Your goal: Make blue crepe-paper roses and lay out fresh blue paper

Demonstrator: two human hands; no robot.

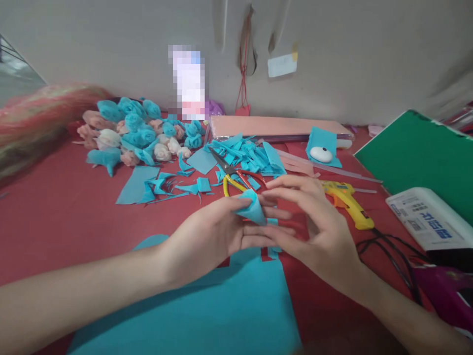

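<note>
Left hand (pixel 207 236) and right hand (pixel 314 227) pinch a blue paper cone (pixel 253 207) — partly hidden by fingers (pixel 225 206).

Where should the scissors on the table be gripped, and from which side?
By the yellow and red handle loops, from the near side: the scissors lie flat, loops toward the person, blades pointing away into the blue paper scraps.
</note>
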